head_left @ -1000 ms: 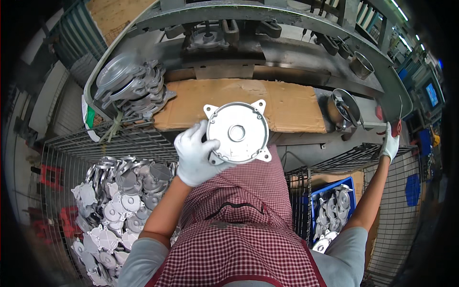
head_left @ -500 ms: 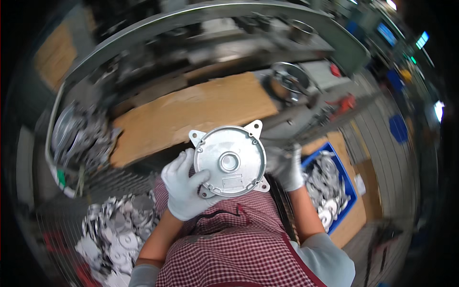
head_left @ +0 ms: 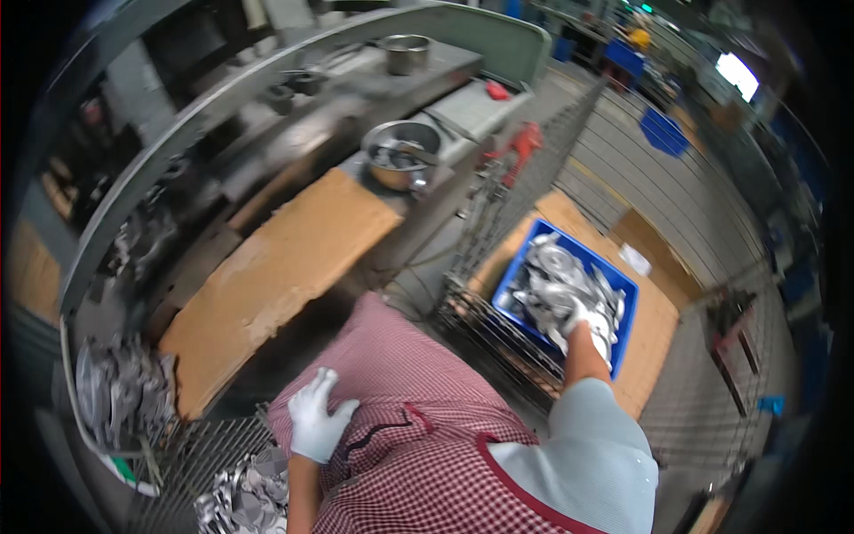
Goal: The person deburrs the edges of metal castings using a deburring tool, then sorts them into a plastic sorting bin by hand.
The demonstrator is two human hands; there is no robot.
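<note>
My left hand [head_left: 317, 416], in a white glove, hovers over the front of my checked apron [head_left: 400, 374], fingers apart and holding nothing. Out to the right, my gloved right hand [head_left: 578, 318] reaches down into a blue plastic bin [head_left: 628, 331]. Its fingers are blurred among the silver metal covers [head_left: 555, 262] heaped there, so I cannot see whether one is gripped. These covers are cast parts, some round with lugs. The single round cover held earlier cannot be picked out from the heap.
A cardboard sheet [head_left: 276, 276] covers the bench front. Beyond it stand a metal pot of parts [head_left: 400, 151] and a red-handled tool [head_left: 523, 147]. Stacked castings [head_left: 124, 392] sit at the left, more castings [head_left: 240, 498] below. Wire mesh [head_left: 516, 209] runs beside the blue bin.
My left hand has let go of the round metal cover and drawn down toward my apron. My right hand has moved out into the blue bin. The view has turned right.
</note>
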